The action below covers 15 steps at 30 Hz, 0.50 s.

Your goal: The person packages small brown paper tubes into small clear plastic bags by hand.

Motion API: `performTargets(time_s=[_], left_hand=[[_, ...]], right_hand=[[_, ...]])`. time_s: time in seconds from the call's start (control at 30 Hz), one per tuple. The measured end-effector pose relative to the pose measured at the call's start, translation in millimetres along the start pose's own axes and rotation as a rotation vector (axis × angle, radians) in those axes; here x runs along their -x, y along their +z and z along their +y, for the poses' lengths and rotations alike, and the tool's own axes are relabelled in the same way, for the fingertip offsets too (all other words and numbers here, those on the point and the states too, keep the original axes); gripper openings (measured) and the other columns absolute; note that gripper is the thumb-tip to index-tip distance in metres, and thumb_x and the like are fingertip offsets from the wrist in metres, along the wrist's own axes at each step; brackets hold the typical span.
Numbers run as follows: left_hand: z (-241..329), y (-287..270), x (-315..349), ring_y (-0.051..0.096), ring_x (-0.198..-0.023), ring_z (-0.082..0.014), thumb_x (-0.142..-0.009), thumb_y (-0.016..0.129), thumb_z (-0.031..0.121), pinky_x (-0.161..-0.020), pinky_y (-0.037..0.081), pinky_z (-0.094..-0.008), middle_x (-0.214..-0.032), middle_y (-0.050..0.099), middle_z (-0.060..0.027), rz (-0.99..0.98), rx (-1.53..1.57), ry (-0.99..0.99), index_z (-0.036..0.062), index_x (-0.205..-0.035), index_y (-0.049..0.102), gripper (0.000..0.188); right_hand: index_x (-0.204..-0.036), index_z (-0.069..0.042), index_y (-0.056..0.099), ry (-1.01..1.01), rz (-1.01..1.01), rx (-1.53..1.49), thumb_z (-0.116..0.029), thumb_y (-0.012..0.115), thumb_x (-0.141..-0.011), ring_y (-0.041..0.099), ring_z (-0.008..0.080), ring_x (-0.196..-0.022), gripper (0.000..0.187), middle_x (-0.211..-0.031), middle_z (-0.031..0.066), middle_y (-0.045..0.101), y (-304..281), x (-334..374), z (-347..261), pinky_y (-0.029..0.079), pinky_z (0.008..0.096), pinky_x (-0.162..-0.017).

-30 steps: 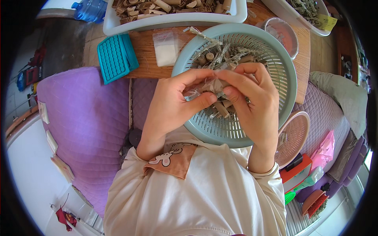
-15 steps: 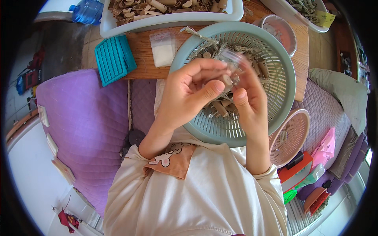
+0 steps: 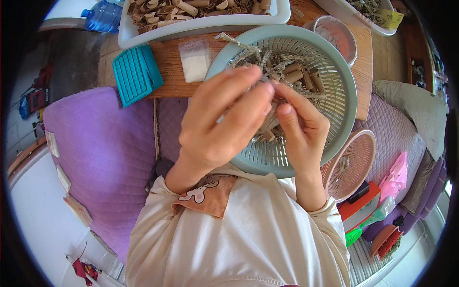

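Note:
My left hand [image 3: 224, 117] and my right hand [image 3: 303, 122] meet over a grey-green slotted basket [image 3: 345, 95]. Their fingertips pinch a small clear plastic bag, mostly covered by the left fingers; what it holds is hidden. The left hand lies back-upward with its fingers bent toward the right. My right thumb and forefinger close in from the other side. In the basket, below the hands, are tan cork-like cylinders [image 3: 294, 76] and tangled bundles of thin, wiry strands [image 3: 284, 60].
Behind the basket stands a white tray [image 3: 205, 29] of tan pieces. A clear bag with white contents [image 3: 195, 62] and a turquoise textured case [image 3: 136, 74] lie to its left. A round tub [image 3: 351, 43] is at back right, a pink basket [image 3: 370, 153] at right.
My left hand has turned over to show its back and moved slightly toward me, covering the clear bag. The right fingers have drawn in to a pinch.

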<state>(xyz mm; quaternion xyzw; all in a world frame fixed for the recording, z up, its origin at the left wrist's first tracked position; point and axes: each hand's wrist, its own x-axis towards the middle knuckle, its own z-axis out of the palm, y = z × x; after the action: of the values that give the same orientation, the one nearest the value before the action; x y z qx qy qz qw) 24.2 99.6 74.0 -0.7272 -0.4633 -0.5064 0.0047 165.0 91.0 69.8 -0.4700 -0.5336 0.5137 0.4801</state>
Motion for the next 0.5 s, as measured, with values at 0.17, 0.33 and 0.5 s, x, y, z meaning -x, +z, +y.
performTargets(time_s=[0.17, 0.33, 0.5], left_hand=[[-4.6, -1.3, -4.6, 0.057, -0.084, -0.0226, -0.057, 0.064, 0.001, -0.071, 0.05, -0.0291, -0.094, 0.058, -0.0095, -0.205, -0.001, 0.168, -0.0002, -0.084, 0.06, 0.027], [-7.2, 0.7, -3.8, 0.057, -0.082, -0.0216, -0.058, 0.064, 0.001, -0.068, 0.05, -0.0286, -0.089, 0.058, -0.0072, -0.329, 0.112, 0.051, 0.0012, -0.078, 0.058, 0.021], [-15.6, 1.3, -9.9, 0.059, -0.076, -0.0197, -0.062, 0.06, -0.003, -0.067, 0.048, -0.0262, -0.09, 0.058, -0.0079, -0.405, 0.262, -0.196, 0.0012, -0.073, 0.056, 0.012]], right_hand=[[-0.097, -0.002, 0.06, -0.051, -0.105, 0.276, -0.001, 0.059, -0.074, 0.052, 0.0133, -0.055, 0.023, -0.068, 0.0086, 0.06, -5.5, -2.0, -9.2, 0.041, 0.0242, -0.05], [-0.089, -0.001, 0.061, -0.182, -0.158, 0.564, 0.0, 0.061, -0.069, 0.053, 0.0207, -0.057, 0.02, -0.068, 0.0077, 0.06, -8.8, -3.2, -18.4, 0.043, 0.0301, -0.051], [-0.087, -0.003, 0.062, -0.238, -0.183, 0.585, 0.0, 0.061, -0.067, 0.053, 0.02, -0.057, 0.02, -0.068, 0.007, 0.06, -13.5, -1.3, -19.9, 0.044, 0.029, -0.052]])
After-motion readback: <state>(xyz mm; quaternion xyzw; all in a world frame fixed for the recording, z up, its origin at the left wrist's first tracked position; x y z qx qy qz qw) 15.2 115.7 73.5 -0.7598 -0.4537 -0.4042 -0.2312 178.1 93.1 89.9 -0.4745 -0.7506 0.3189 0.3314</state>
